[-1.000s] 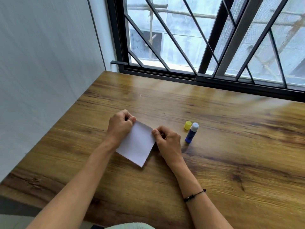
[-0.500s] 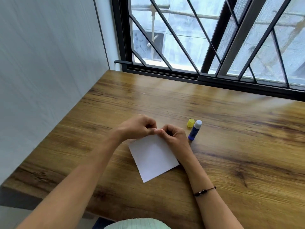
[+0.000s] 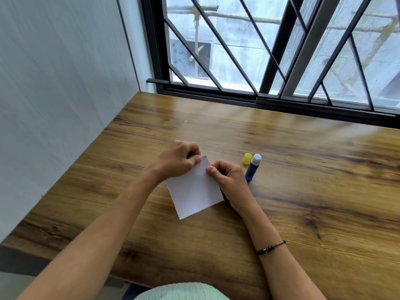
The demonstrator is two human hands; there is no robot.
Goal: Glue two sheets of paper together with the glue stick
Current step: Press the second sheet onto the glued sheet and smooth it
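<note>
Wood desk (image 3: 281,180): L hand (image 3: 179,159) & R hand (image 3: 227,178) curled, pinching paper (image 3: 192,191) top corner.

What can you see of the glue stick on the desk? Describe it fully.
The glue stick is a small blue tube, plastic by its look, lying on its side on the wooden desk, right of the right hand. It is uncapped: its pale tip points toward the window. The yellow cap sits just beside that tip. No hand touches it.

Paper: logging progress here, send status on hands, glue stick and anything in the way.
Left hand and right hand both pinch paper at far corner. Glue stick uncapped, lying right of hands, yellow cap beside it. Nothing obstructing.
</note>
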